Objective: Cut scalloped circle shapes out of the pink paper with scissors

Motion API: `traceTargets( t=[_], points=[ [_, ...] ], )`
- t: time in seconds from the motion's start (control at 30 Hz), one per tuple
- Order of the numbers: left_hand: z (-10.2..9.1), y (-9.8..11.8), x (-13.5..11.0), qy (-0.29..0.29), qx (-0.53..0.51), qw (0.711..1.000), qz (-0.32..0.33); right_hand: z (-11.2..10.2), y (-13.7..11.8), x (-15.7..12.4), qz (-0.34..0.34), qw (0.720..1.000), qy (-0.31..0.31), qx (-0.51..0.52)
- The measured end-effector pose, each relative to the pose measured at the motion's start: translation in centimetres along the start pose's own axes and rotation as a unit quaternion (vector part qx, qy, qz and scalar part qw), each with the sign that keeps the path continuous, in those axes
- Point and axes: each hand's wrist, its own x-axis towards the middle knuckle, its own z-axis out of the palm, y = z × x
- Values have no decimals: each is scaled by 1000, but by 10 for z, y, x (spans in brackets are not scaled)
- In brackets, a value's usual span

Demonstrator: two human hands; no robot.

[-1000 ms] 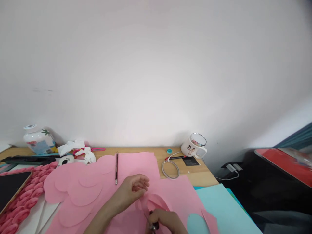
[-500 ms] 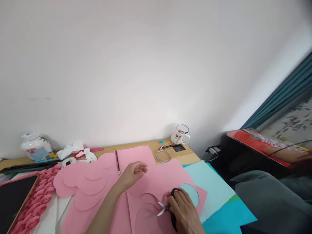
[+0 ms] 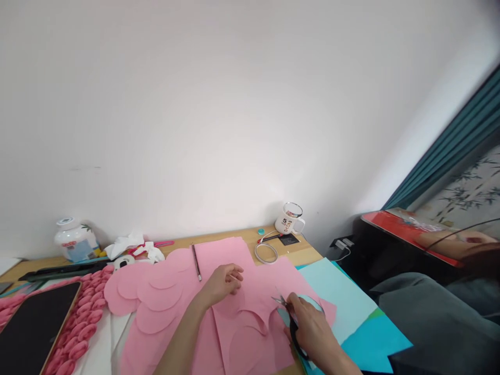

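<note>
My left hand [image 3: 223,282] rests loosely curled on the pink paper sheet [image 3: 250,333], holding the sheet near its cut curved edge. My right hand [image 3: 312,329] grips black-handled scissors [image 3: 287,312]. Their blades point up and left, close to a round hole cut in the sheet. Several pink paper circles [image 3: 156,294] lie overlapped to the left of my left hand. A pencil [image 3: 196,262] lies on the pink paper just above that hand.
A white mug [image 3: 289,221], a coiled white cable [image 3: 265,251] and a small dark card stand at the back right. Light blue paper [image 3: 344,302] lies to the right. A black board edged with pink rolls [image 3: 74,333], a jar [image 3: 76,241] and crumpled tissue sit to the left.
My right hand has carried the scissors up and to the right, from the sheet's lower middle to the round hole. The view has swung right and downward. My left hand stays on the paper.
</note>
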Motion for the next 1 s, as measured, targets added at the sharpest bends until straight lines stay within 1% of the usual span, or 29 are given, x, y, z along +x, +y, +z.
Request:
traceTargets(
  t=[0.07,0.1,0.17,0.2,0.27,0.33,0.4,0.47,0.5,0.53,0.6,0.63,0.7,0.73,0.8,0.83,0.9,0.93,0.97,1.0],
  points=[
    [0,-1,0,-2,-8,1000,-2,3,0,2,0,999,1,-37],
    [0,-2,1,-1,-12,1000,-2,5,-1,3,-16,999,12,-42],
    [0,-4,2,1,-19,1000,0,7,-5,5,-76,995,55,-26],
    [0,-6,2,2,-24,1000,1,7,-8,5,-119,990,80,-10],
    [1,-8,3,7,-35,999,0,10,-17,6,-214,970,114,29],
    [2,-9,2,10,-51,999,-2,16,-25,7,-304,943,129,40],
    [1,-8,1,9,-73,997,-2,21,-31,9,-363,921,131,47],
    [-1,-5,0,1,-103,995,1,22,-35,13,-392,907,129,87],
    [-2,-3,-1,-2,-121,993,4,18,-36,15,-395,903,121,121],
    [-5,0,-2,-1,-141,990,10,10,-37,19,-379,902,116,171],
    [-11,6,-4,13,-182,983,30,-13,-42,31,-308,909,62,273],
    [-14,9,-5,25,-200,979,42,-27,-45,38,-274,902,49,331],
    [-20,14,-8,33,-231,970,69,-58,-54,57,-230,871,57,431],
    [-22,16,-9,22,-246,966,81,-72,-60,67,-206,855,73,471],
    [-25,17,-11,-20,-262,960,92,-95,-74,89,-176,825,105,526],
    [-25,17,-13,-44,-264,959,95,-103,-81,100,-169,813,116,545],
    [-24,17,-14,-80,-260,958,88,-112,-95,120,-152,788,117,585],
    [-23,16,-14,-84,-257,959,82,-113,-102,129,-148,773,109,607],
    [-21,15,-14,-73,-253,962,75,-113,-108,137,-145,760,88,627],
    [-20,15,-13,-43,-248,966,67,-111,-113,144,-137,746,70,648]
  ],
)
